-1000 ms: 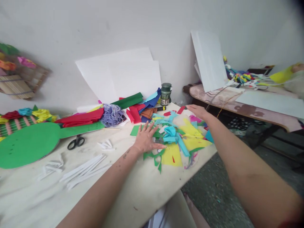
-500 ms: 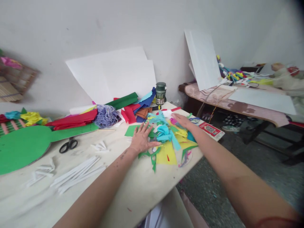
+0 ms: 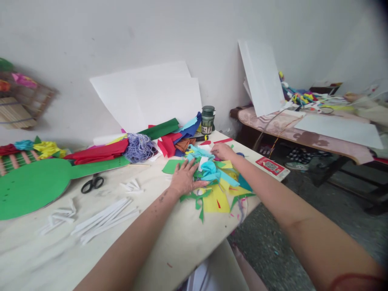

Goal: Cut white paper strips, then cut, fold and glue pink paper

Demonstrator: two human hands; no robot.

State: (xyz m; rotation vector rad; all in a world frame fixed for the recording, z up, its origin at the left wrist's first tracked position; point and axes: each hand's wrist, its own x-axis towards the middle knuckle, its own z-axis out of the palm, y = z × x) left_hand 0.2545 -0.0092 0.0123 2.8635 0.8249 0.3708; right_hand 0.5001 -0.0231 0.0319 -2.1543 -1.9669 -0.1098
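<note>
A loose pile of paper scraps point(image 3: 216, 198), yellow, green and light blue, lies near the right end of the table. My left hand point(image 3: 185, 180) rests on the pile's left side, fingers spread and thumb stretched out beneath a crumpled light blue strip point(image 3: 209, 167). At the far side of the pile is my right hand point(image 3: 224, 152), its fingers curled down and together beside a white scrap. What its fingertips hold, if anything, is hidden. A green sheet piece point(image 3: 170, 165) lies just left of my left hand.
Black scissors point(image 3: 92, 184), white paper strips point(image 3: 103, 220) and a green guitar-shaped board point(image 3: 33, 188) lie to the left. Behind the pile are purple yarn point(image 3: 139, 147), folded coloured paper and a jar point(image 3: 207, 120). A red card point(image 3: 269, 165) lies at the right edge. Another person's sleeve point(image 3: 371, 109) shows far right.
My right hand has moved left and inward over the back of the pile, and its stretched fingers have curled. My left hand stays spread on the scraps. The view has shifted slightly.
</note>
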